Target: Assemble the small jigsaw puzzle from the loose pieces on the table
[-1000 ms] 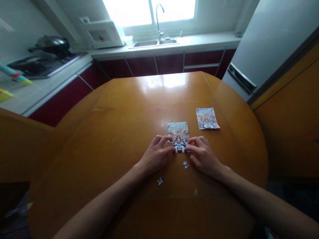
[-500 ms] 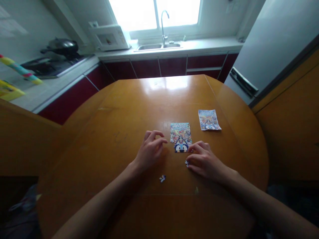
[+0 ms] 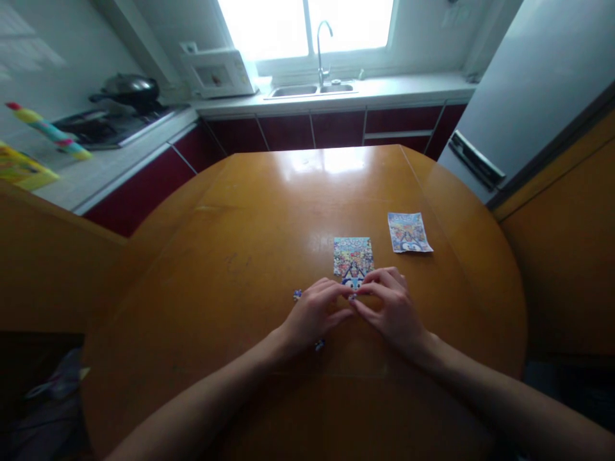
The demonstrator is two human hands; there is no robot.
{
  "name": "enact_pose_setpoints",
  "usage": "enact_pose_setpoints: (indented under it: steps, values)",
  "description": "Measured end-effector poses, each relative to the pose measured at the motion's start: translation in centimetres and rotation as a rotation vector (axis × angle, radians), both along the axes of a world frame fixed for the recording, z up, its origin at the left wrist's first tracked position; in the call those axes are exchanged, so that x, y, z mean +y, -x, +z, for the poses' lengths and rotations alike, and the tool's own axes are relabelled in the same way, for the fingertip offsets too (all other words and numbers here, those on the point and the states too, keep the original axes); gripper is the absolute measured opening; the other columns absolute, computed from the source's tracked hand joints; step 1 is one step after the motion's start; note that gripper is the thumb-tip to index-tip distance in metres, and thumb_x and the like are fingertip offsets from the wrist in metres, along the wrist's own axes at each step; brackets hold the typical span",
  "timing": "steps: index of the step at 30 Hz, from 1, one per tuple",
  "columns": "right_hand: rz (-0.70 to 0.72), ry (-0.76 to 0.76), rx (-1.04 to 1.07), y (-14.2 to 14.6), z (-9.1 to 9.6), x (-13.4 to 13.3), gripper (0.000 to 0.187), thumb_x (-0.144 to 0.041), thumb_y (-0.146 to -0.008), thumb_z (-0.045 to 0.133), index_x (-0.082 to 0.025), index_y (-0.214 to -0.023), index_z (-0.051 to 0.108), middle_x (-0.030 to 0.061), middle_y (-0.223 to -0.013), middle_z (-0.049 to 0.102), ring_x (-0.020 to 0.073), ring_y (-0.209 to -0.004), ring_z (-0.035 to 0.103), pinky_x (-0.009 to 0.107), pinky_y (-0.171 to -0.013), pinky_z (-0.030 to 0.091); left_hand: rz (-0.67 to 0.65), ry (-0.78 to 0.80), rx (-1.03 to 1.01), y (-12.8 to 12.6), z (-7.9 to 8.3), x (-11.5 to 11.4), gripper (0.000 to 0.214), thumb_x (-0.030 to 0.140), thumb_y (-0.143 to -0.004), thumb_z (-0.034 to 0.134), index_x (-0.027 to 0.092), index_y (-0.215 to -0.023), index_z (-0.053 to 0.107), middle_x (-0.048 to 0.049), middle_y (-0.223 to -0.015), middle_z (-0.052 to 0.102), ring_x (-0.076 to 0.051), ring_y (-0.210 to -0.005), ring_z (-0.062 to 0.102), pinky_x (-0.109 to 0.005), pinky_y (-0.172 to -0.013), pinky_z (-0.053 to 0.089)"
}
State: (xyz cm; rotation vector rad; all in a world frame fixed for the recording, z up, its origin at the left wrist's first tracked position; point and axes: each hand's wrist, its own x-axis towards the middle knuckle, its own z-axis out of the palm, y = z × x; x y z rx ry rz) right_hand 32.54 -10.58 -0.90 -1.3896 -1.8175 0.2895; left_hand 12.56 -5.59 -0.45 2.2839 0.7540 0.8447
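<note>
My left hand [image 3: 317,310] and my right hand [image 3: 390,307] meet just below a small jigsaw puzzle [image 3: 353,255]. Between their fingertips is a small jigsaw piece [image 3: 353,297], with the fingers of both hands closed on it. The puzzle's colourful picture has a blue-and-white cartoon face at its lower edge, partly covered by my fingers. One loose group of blue-and-white pieces [image 3: 297,294] lies left of my left hand. Another small cluster of pieces [image 3: 319,345] rests below my left wrist.
A creased paper sheet [image 3: 409,232] printed with the same picture lies right of the puzzle on the wooden table [image 3: 230,243]. Beyond the table are a counter with a sink [image 3: 293,91], a microwave [image 3: 218,73] and a stove with a pan [image 3: 129,89]. A fridge [image 3: 514,96] stands at right.
My left hand has moved right and down to meet my right hand. The right hand has brought the piece up-left toward the puzzle's lower edge. Pieces behind my left hand are now uncovered.
</note>
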Motion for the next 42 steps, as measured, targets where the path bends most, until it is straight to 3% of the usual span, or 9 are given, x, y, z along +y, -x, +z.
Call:
enact_pose_setpoints:
  steps: [6,12,19,26,32,38,42]
  values:
    - [0.050,0.087,0.170,1.0,-0.1,0.1,0.004,-0.026,-0.089,0.070,-0.024,-0.090,0.073,0.0070,-0.093,0.067,0.0251,-0.096,0.057,0.044,-0.083,0.049,0.057,-0.046,-0.110,0.1,-0.1,0.2,0.009,0.026,-0.087,0.074,0.018,-0.091,0.072,-0.0057,-0.085,0.071,-0.016,-0.078,0.065,-0.030,-0.070,0.055]
    - [0.172,0.077,0.104,0.0,-0.2,0.5,0.026,-0.019,-0.092,0.063,-0.026,-0.116,0.070,0.0078,-0.108,0.069,0.0248,-0.102,0.059,0.045,-0.088,0.049,0.037,0.090,-0.092,0.8,0.2,0.9,0.005,0.020,-0.085,0.073,0.017,-0.089,0.073,-0.0048,-0.080,0.071,-0.014,-0.071,0.064,-0.026,-0.064,0.053]
    - [0.235,0.036,-0.015,-0.6,-0.4,0.8,0.006,-0.025,-0.092,0.067,-0.023,-0.096,0.070,0.0035,-0.092,0.072,0.0216,-0.089,0.058,0.038,-0.080,0.045,-0.058,0.159,-0.114,0.9,0.5,1.1,0.013,0.016,-0.086,0.071,0.017,-0.097,0.077,-0.0074,-0.086,0.074,-0.014,-0.073,0.067,-0.026,-0.065,0.055]
    - [0.214,-0.055,-0.130,-0.9,-0.2,0.9,0.008,-0.027,-0.093,0.063,-0.024,-0.095,0.070,0.0044,-0.089,0.071,0.0231,-0.088,0.057,0.039,-0.079,0.043,-0.059,0.060,-0.159,0.8,0.0,1.4,0.017,0.021,-0.087,0.073,0.020,-0.104,0.076,-0.0085,-0.098,0.069,-0.017,-0.089,0.067,-0.031,-0.077,0.059]
    - [0.213,-0.027,-0.146,-0.9,-0.1,0.9,0.008,-0.029,-0.093,0.063,-0.025,-0.095,0.070,0.0045,-0.090,0.071,0.0237,-0.089,0.058,0.039,-0.080,0.043,-0.068,-0.058,-0.117,0.8,0.3,1.8,0.013,0.016,-0.086,0.072,0.021,-0.098,0.073,-0.0055,-0.094,0.073,-0.018,-0.089,0.063,-0.034,-0.080,0.056]
    - [0.112,0.010,-0.085,-1.2,-0.2,1.1,0.012,-0.027,-0.095,0.059,-0.022,-0.092,0.070,0.0064,-0.090,0.070,0.0237,-0.088,0.057,0.040,-0.080,0.044,0.102,-0.173,0.029,1.7,0.0,4.3,0.003,0.023,-0.088,0.072,0.023,-0.089,0.075,-0.0034,-0.092,0.076,-0.019,-0.086,0.062,-0.036,-0.081,0.052]
    - [0.094,0.043,-0.072,-1.5,-0.2,1.0,0.015,-0.025,-0.096,0.056,-0.022,-0.091,0.069,0.0065,-0.089,0.069,0.0236,-0.088,0.056,0.041,-0.079,0.044,0.131,-0.257,0.134,1.6,-0.8,5.4,0.006,0.028,-0.089,0.072,0.026,-0.085,0.077,-0.0007,-0.090,0.077,-0.018,-0.083,0.060,-0.035,-0.080,0.049]
